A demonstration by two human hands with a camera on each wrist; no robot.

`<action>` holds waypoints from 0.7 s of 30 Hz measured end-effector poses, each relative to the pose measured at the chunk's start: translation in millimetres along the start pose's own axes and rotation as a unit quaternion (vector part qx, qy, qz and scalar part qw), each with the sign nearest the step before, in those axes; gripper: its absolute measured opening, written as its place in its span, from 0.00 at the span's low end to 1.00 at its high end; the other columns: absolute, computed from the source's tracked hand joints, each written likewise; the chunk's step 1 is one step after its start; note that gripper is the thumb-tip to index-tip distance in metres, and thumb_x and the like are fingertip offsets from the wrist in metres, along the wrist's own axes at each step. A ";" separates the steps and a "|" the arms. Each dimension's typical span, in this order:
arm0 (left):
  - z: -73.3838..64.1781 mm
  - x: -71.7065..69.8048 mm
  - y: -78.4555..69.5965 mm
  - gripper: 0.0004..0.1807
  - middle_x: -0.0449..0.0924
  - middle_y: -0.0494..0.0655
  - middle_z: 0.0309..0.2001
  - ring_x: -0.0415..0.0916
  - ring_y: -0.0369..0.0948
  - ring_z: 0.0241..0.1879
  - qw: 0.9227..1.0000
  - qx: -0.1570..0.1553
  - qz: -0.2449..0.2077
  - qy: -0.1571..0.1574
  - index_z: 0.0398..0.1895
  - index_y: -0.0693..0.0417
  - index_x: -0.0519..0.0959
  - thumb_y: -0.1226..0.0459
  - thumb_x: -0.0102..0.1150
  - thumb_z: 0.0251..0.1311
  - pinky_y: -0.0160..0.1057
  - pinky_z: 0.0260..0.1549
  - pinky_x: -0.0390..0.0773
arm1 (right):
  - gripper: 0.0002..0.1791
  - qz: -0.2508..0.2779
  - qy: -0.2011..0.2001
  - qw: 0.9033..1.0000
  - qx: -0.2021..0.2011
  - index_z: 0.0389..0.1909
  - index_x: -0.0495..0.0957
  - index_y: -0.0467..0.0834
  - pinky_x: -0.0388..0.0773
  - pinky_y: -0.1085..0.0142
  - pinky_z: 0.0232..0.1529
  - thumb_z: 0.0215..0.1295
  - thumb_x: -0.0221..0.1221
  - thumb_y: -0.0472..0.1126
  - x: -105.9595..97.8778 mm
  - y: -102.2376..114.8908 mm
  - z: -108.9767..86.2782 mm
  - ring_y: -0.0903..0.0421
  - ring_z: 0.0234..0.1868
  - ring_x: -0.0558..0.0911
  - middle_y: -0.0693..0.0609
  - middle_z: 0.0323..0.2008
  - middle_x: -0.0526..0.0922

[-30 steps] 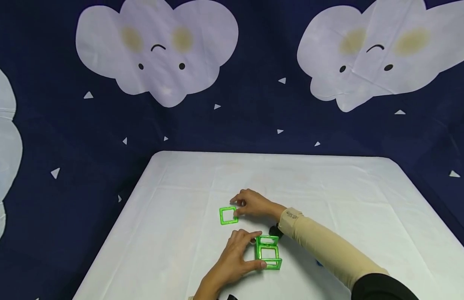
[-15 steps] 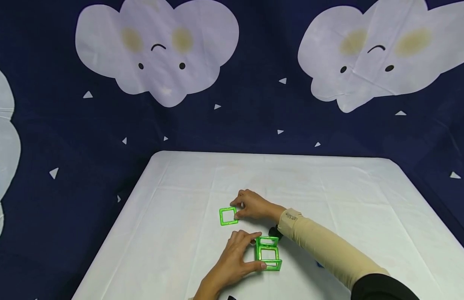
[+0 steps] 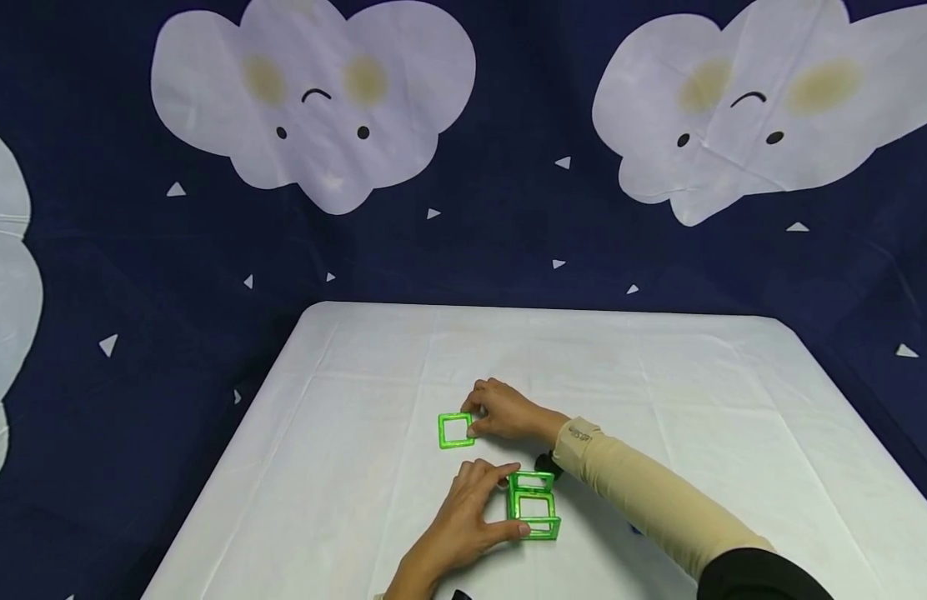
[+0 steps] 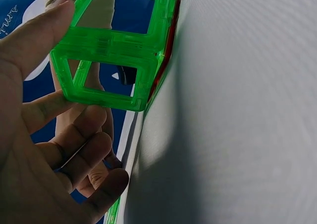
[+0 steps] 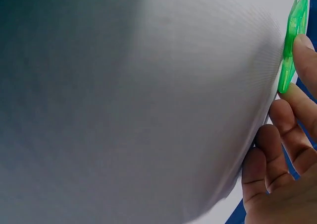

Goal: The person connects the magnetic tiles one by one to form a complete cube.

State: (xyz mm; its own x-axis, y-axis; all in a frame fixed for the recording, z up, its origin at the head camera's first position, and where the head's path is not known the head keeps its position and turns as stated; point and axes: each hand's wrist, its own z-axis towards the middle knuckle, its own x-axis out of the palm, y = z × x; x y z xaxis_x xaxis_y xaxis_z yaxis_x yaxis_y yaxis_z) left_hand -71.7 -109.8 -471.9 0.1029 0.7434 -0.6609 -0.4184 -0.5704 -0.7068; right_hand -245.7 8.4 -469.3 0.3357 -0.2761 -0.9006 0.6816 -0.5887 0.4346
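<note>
Thumb and index finger of my left hand (image 3: 463,517) grip a small structure of green, open-centred magnetic tiles (image 4: 104,45) from its two ends. It stands on the white table near the front, with raised panels at both ends. Along its table side, the left wrist view shows a red edge (image 4: 171,33). Farther back, my right hand (image 3: 508,410) pinches the right edge of a single green square magnetic tile (image 3: 443,432), thumb on its face. That tile is low at the tabletop, and in the right wrist view it appears nearly edge-on.
The white-covered table (image 3: 343,467) stretches out on all sides of the hands. A small blue object (image 3: 635,530) peeks out under the right sleeve (image 3: 651,483). Behind the table hangs a dark blue cloth (image 3: 508,275) with clouds.
</note>
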 end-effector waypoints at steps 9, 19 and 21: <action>0.4 2.3 0.0 0.38 0.72 0.41 0.43 0.60 0.31 0.45 1.000 -0.003 0.000 -0.001 0.62 0.46 0.70 0.44 0.66 0.47 0.37 0.48 0.65 | 0.12 0.023 -0.028 0.999 0.004 0.39 0.80 0.48 0.71 0.67 0.43 0.56 0.65 0.48 -2.1 -3.5 -7.0 0.63 0.37 0.73 0.58 0.34 0.79; 0.4 1.2 -2.0 0.38 0.72 0.41 0.43 0.60 0.31 0.45 1.000 -0.013 0.001 -0.001 0.62 0.46 0.70 0.44 0.66 0.47 0.38 0.49 0.65 | 0.03 0.127 -0.071 0.988 0.050 0.34 0.79 0.50 0.74 0.71 0.33 0.60 0.62 0.42 -20.3 -1.3 -26.7 0.64 0.32 0.76 0.58 0.30 0.80; 1.1 2.0 -2.1 0.38 0.72 0.40 0.43 0.60 0.31 0.45 1.000 -0.013 0.002 0.000 0.62 0.46 0.70 0.44 0.66 0.47 0.38 0.48 0.65 | 0.03 0.134 -0.092 0.985 0.058 0.34 0.79 0.50 0.74 0.71 0.33 0.60 0.63 0.41 -25.4 -0.8 -31.9 0.64 0.32 0.76 0.58 0.31 0.80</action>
State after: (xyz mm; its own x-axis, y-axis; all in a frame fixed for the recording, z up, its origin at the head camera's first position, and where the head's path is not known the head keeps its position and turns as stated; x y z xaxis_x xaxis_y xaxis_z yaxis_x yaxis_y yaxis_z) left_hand -71.5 -106.8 -471.5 0.1012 0.7412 -0.6636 -0.3957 -0.5820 -0.7104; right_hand -234.0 40.1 -446.5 0.3630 -0.5593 -0.7452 0.5028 -0.5557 0.6621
